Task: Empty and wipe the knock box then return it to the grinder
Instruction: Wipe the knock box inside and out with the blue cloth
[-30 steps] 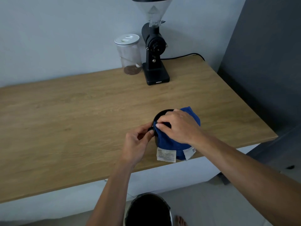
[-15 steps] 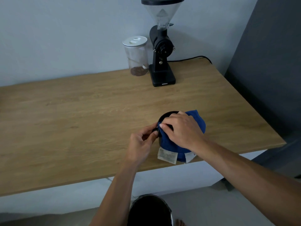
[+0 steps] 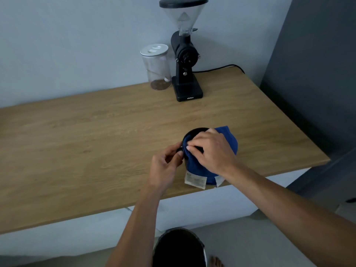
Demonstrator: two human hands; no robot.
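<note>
A small black knock box (image 3: pixel 193 132), cup-shaped with a side handle, stands on the wooden table (image 3: pixel 96 143) near its front edge. My left hand (image 3: pixel 166 165) pinches its handle. My right hand (image 3: pixel 210 150) presses a blue cloth (image 3: pixel 228 138) into and over the box; the cloth drapes down its front, with white labels hanging at the table edge. Most of the box is hidden by cloth and hand. The black coffee grinder (image 3: pixel 185 54) with a clear hopper stands at the back of the table.
A clear jar (image 3: pixel 157 67) with a white lid and some coffee in its bottom stands left of the grinder. A black cable (image 3: pixel 221 67) runs behind it. A black bin (image 3: pixel 178 247) sits on the floor below the table edge. A dark cabinet (image 3: pixel 317 74) borders the right.
The view has shifted slightly, so everything sits a little lower and to the right. My right hand has moved the cloth slightly on the box; my left hand keeps its hold on the handle.
</note>
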